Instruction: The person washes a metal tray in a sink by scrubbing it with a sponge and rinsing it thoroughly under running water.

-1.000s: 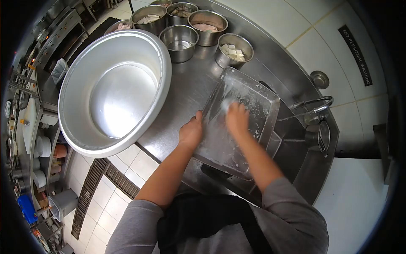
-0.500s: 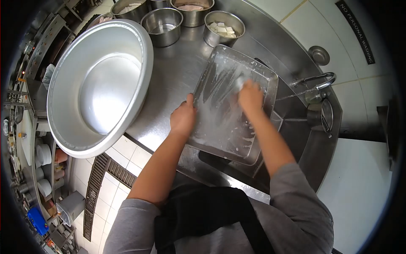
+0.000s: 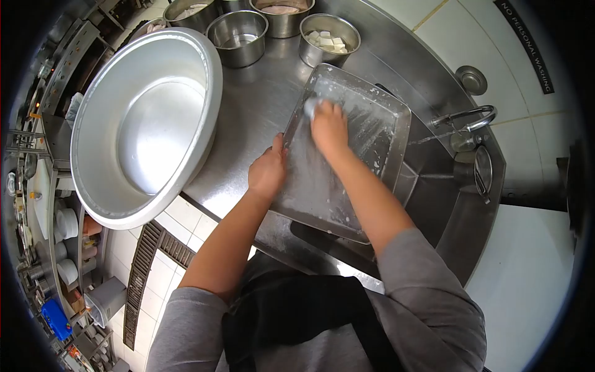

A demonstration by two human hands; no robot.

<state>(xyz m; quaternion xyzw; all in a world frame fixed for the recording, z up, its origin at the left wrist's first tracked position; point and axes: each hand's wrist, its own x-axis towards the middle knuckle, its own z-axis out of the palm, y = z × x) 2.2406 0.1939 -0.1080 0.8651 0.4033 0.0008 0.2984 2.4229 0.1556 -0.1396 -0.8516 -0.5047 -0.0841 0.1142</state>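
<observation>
Desk (image 3: 257,102) of shiny metal, with a sink (image 3: 427,192) set into its right side, has a big pale round basin (image 3: 108,146) at its left. Next in size, a shallow rectangular tray (image 3: 304,198), streaked whitish, lies partly over the sink. Near its far corner stands a metal pot (image 3: 322,58) of white cubes. The left hand (image 3: 268,170) grips the tray's left rim; the right hand (image 3: 330,126) is closed on a small pale pad (image 3: 311,108), blurred, against the tray's upper-left floor.

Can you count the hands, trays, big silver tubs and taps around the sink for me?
Left hand and right hand: 2
Tray: 1
Big silver tub: 1
Tap: 1
Total: 5
</observation>
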